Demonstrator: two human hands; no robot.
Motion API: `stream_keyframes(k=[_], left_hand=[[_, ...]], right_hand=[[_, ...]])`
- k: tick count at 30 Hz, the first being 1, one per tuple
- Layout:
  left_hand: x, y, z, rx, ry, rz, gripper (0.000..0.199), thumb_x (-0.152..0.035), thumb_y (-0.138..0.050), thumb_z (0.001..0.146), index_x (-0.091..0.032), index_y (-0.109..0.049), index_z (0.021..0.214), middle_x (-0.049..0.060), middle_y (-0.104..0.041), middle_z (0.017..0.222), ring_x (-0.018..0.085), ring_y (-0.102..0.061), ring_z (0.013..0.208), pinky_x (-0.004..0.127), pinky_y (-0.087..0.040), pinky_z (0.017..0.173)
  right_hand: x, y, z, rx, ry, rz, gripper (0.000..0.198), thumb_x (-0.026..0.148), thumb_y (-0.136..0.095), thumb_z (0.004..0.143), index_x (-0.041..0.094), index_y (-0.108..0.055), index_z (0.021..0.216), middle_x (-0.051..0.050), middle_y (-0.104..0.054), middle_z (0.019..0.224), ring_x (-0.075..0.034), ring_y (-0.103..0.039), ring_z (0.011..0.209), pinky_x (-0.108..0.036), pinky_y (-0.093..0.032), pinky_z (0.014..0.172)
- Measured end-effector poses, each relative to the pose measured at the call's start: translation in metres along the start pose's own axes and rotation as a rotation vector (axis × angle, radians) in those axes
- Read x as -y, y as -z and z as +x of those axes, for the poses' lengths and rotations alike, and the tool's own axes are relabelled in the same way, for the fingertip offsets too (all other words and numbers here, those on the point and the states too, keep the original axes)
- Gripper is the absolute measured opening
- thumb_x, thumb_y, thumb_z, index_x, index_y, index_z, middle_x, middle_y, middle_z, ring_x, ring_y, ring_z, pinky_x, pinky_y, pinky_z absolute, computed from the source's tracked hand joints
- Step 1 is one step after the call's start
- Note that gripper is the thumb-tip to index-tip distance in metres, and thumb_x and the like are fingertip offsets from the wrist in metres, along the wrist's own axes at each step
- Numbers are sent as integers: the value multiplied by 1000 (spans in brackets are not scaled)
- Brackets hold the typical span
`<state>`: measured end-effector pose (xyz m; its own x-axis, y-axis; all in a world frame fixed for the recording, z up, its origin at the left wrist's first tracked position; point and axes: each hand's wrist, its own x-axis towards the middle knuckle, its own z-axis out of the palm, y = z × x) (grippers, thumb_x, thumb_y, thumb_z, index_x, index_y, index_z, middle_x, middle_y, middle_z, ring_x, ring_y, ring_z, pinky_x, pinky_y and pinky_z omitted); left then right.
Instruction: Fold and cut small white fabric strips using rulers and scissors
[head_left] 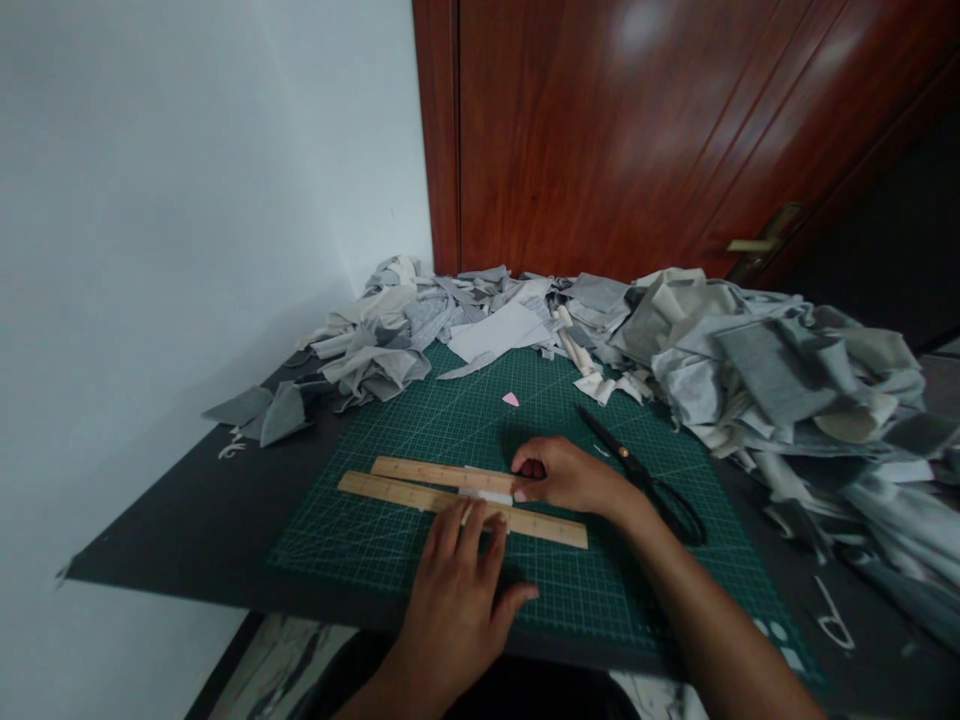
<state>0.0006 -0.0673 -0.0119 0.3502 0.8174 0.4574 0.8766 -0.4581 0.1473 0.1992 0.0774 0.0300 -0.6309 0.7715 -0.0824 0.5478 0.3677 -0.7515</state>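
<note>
Two wooden rulers lie side by side on a green cutting mat, a narrow gap between them. Across the near ruler rest the fingertips of my left hand, fingers stretched out and thumb apart. My right hand is closed, with thumb and forefinger curled at the right end of the far ruler. Something dark red shows between those fingers, too hidden to name. A small white piece, apparently cloth, lies between and partly under the rulers. Black scissors lie beside my right forearm, blades partly open.
Grey and cream fabric scraps are heaped at the right, with more scraps along the back and left. A pink chip lies mid-mat. A white wall borders the left, and a wooden door stands behind.
</note>
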Motion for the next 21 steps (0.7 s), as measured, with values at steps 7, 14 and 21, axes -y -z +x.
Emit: stream_keyframes(k=[7,14,21], left_hand=[[-1,-9,-6,2,-7,61,64,-61,-64,92,-14,-60,134,20,-56,144,43,-48,137,63,-44,110],[0,-7,-5,8,-20,67,68,-63,-63,92,-13,-59,137,21,-55,146,44,-49,137,64,-45,109],[-1,-5,-4,6,-13,69,66,-63,-62,92,-14,-59,136,21,-57,144,42,-49,136,63,-43,110]], right_hand=[[6,-2,-3,-16,8,-78,13,18,-76,78,17,-74,91,0,-69,79,-15,-63,71,-24,-40,61],[13,2,-5,-5,38,-103,8,21,-72,85,17,-76,90,-2,-71,81,-15,-64,72,-24,-42,62],[9,3,-5,4,54,-74,8,20,-69,87,17,-76,91,-2,-71,81,-15,-65,71,-24,-45,63]])
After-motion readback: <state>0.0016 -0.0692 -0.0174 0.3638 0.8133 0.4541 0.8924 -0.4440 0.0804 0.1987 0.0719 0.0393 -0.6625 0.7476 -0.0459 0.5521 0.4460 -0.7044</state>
